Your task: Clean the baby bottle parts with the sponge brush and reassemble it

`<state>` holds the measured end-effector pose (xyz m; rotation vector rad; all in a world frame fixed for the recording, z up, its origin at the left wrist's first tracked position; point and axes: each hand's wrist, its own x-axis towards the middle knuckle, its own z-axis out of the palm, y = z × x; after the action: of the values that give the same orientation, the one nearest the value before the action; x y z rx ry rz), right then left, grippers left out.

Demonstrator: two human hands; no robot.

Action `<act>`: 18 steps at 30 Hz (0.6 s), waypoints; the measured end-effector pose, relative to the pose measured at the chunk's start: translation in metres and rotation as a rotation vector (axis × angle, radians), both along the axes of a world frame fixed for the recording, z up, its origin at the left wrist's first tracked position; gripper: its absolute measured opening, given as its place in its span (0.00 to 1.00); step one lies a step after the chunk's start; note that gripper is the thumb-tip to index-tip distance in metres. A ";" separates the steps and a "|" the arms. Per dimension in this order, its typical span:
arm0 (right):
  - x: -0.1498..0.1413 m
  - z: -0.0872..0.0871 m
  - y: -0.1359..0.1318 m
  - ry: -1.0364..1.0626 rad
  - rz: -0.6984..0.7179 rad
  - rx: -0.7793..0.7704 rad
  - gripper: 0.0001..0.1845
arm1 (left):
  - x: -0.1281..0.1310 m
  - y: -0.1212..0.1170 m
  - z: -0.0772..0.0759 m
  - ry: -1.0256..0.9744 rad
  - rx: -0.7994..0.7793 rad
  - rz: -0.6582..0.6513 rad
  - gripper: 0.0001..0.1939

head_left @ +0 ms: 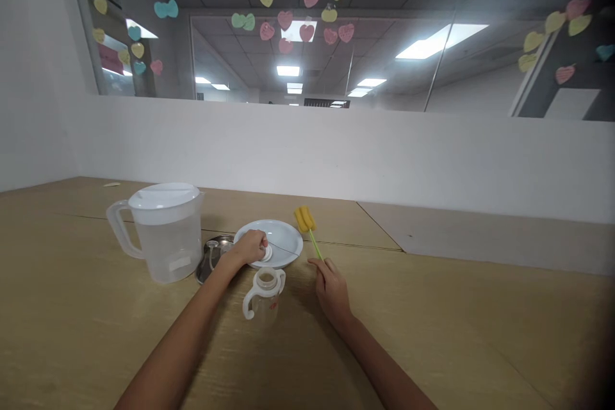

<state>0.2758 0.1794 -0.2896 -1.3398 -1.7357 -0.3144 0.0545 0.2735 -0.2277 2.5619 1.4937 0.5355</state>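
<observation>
Yellow foam tops the sponge brush [307, 224], which I see in the right hand [332, 291], out past the middle of the table [432, 333] toward its far edge. The fingers are clamped round the low end of the green handle — a grip that probably serves to keep them clear of the foam. The brush's long axis slants away and a little to the left, foam end pointing at the far edge; it looks raised, though I can't judge how much.

Just nearer and to the left, the clear bottle [266, 300] stands upright, its axis vertical and open mouth up, white handles out to either side. I'd guess it sits between the arms so both hands can reach it.

Beyond it, the left hand [250, 246] is over the plate [288, 230], fingers curled together beside a small white part [268, 254] — whether they pinch it, I can't tell. Left of the plate lies a metal tray [204, 270], partly behind the forearm; further toward the table's left edge stands the lidded jug [168, 237], handle turned left.
</observation>
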 end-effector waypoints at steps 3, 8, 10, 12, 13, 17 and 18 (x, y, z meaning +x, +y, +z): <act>0.000 0.000 0.000 -0.011 0.003 0.002 0.19 | -0.001 0.002 -0.001 0.019 -0.017 -0.004 0.13; 0.000 -0.001 0.000 -0.024 -0.003 0.008 0.19 | -0.002 0.002 -0.001 0.037 -0.059 -0.027 0.14; 0.001 -0.001 0.001 -0.031 -0.005 0.016 0.19 | -0.002 0.001 0.000 0.029 -0.077 -0.038 0.14; 0.001 -0.001 0.001 -0.037 -0.005 0.022 0.19 | -0.002 0.000 0.001 0.010 -0.090 -0.040 0.13; 0.001 -0.001 0.001 -0.038 -0.004 0.024 0.19 | -0.002 0.000 0.002 -0.004 -0.092 -0.039 0.12; 0.000 0.000 0.000 -0.055 -0.014 0.051 0.18 | -0.003 0.000 0.008 -0.091 -0.054 -0.040 0.15; 0.000 0.000 -0.001 -0.071 -0.013 0.064 0.18 | -0.004 0.001 0.010 -0.138 -0.037 -0.044 0.17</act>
<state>0.2756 0.1788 -0.2894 -1.3086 -1.7612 -0.4265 0.0507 0.2743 -0.2177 2.4682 1.3861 0.6586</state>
